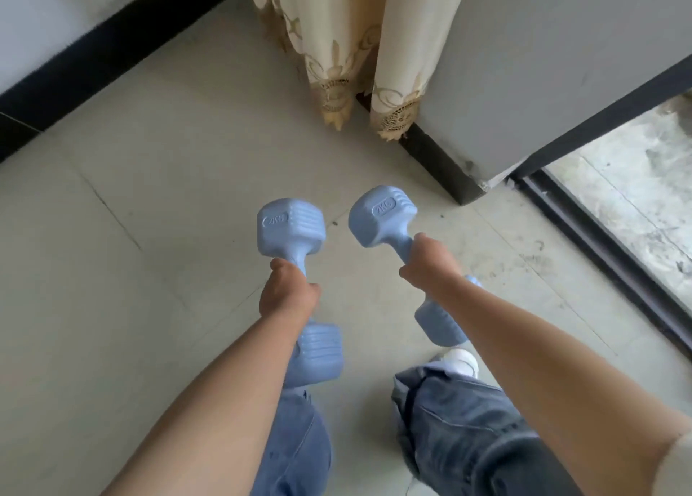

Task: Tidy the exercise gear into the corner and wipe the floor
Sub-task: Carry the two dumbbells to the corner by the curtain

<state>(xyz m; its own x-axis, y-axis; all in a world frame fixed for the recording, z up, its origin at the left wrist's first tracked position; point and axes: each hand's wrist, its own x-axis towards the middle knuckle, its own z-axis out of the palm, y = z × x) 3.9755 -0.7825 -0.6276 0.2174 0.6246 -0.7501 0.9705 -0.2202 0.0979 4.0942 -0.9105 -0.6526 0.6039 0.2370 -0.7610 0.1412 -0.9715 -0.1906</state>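
Observation:
Two light blue dumbbells marked 2KG are held off the floor in front of me. My left hand (pixel 288 293) is closed around the handle of the left dumbbell (pixel 290 230), whose far head points forward and near head hangs above my left knee. My right hand (pixel 430 263) grips the handle of the right dumbbell (pixel 382 215), tilted forward and to the left. Its near head shows below my right forearm. Both dumbbells hover above the pale tiled floor (pixel 168 196), apart from each other.
A cream patterned curtain (pixel 348 57) hangs ahead in the corner beside a grey wall pillar (pixel 543 65) with a black skirting. A white wall with a black skirting (pixel 97 57) runs along the left. A dark sliding-door track (pixel 606 248) and rough concrete lie at the right. My jeans and a white shoe (pixel 462 361) are below.

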